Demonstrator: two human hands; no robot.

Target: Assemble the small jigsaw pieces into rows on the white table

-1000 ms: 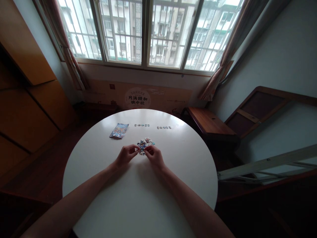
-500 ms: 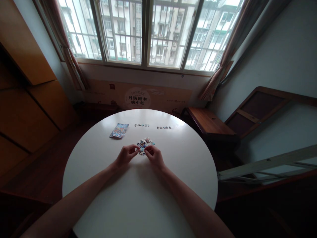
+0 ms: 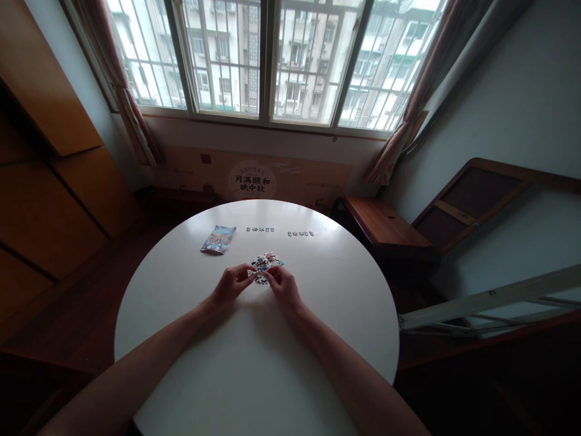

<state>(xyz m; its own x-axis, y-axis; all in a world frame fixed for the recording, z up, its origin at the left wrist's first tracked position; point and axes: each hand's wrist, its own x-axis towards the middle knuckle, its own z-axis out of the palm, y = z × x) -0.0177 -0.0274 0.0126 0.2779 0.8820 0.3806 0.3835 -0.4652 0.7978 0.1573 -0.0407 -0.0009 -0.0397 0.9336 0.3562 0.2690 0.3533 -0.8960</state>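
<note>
A small heap of jigsaw puzzle pieces [image 3: 267,260] lies on the white round table [image 3: 254,363], with blue, white and reddish colours showing. At its near left side my left hand [image 3: 233,283] is closed, thumb and forefinger pinched on a puzzle piece. My right hand [image 3: 284,284] mirrors it from the near right, also pinching at a puzzle piece. Only a narrow gap separates the two sets of fingertips, and the fingers partly hide the pieces there. Both hands are just over the near edge of the heap.
A colourful packet [image 3: 218,240] lies left of the heap. Beyond the heap are two short rows of puzzle pieces, a left row [image 3: 260,229] and a right row [image 3: 300,234]. A wooden bench [image 3: 385,221] stands past the table's right far edge, below the barred window [image 3: 299,66].
My fingertips have shifted very slightly, with the right hand a touch further right. The packet, the rows and the rest of the heap stay where they were.
</note>
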